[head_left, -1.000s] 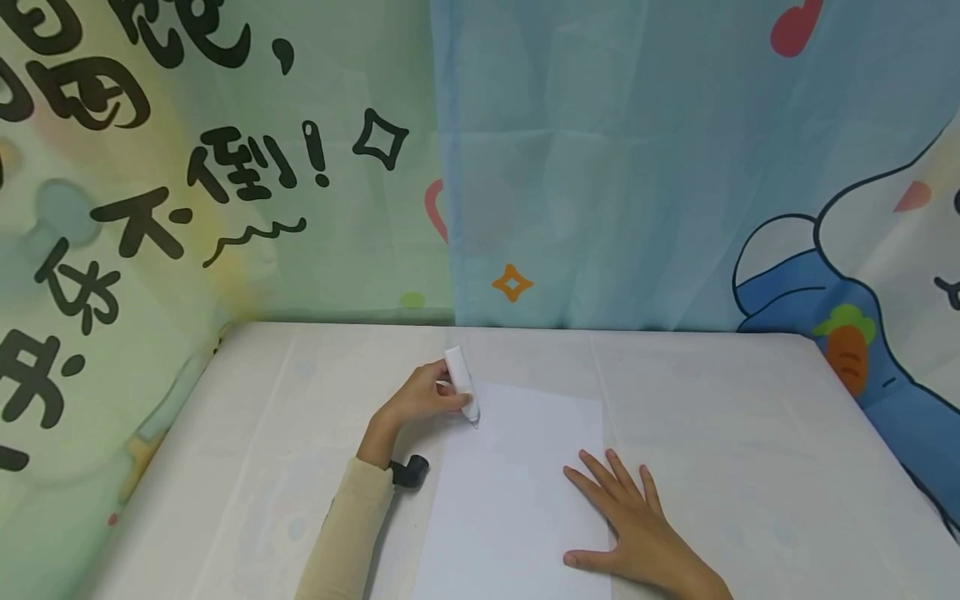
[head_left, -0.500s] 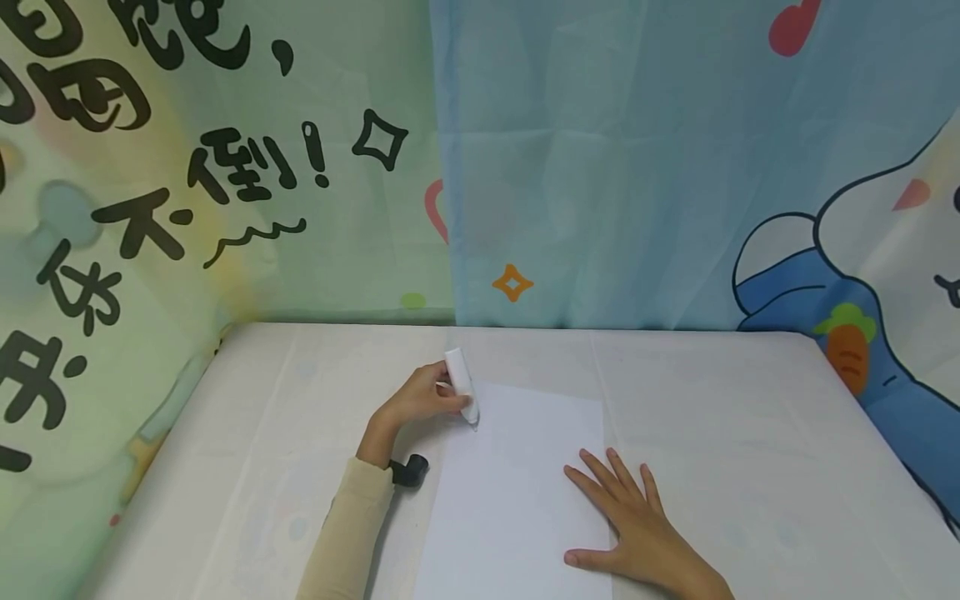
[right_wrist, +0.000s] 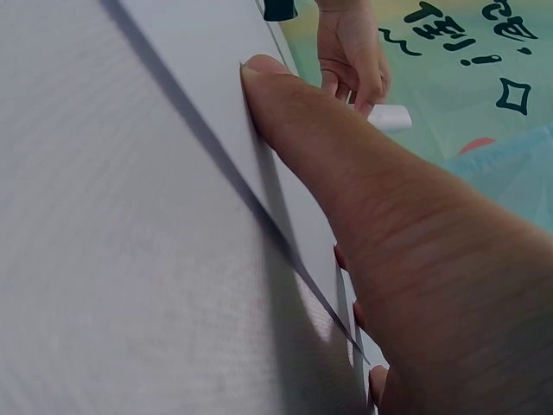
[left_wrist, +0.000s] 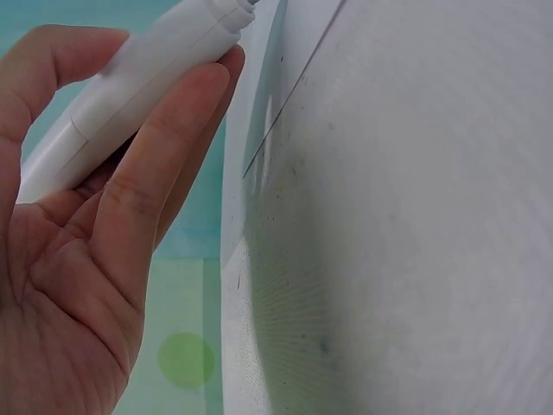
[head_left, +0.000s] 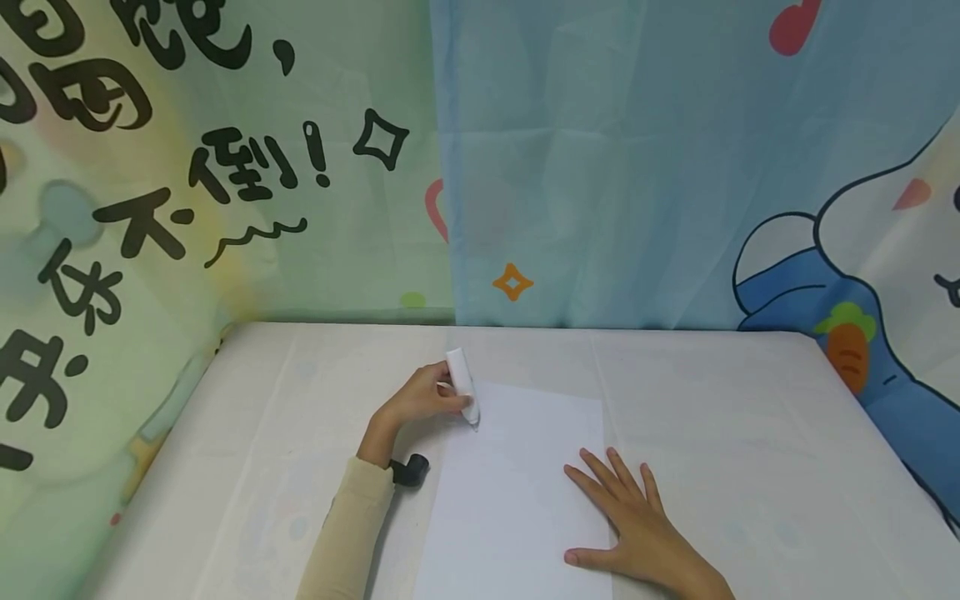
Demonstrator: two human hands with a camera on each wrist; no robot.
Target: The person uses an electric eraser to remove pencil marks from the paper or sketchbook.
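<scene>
My left hand [head_left: 420, 396] pinches a thick white pen [head_left: 461, 379] between thumb and fingers. Its narrow tip points down at the upper left edge of a white sheet of paper [head_left: 517, 500]; whether it touches I cannot tell. Up close in the left wrist view, the pen's smooth barrel [left_wrist: 130, 86] narrows at a stepped neck, and the tip's end is cut off by the frame. Spread fingers of my right hand [head_left: 637, 529] rest over the sheet's right edge. From the right wrist view, the thumb [right_wrist: 294, 99] lies on the paper.
A white cloth [head_left: 720, 433] covers the table under the paper. Behind it hangs a printed curtain [head_left: 600, 167], green on the left and blue on the right. A small black device [head_left: 410, 472] is strapped at my left wrist, close to the tabletop.
</scene>
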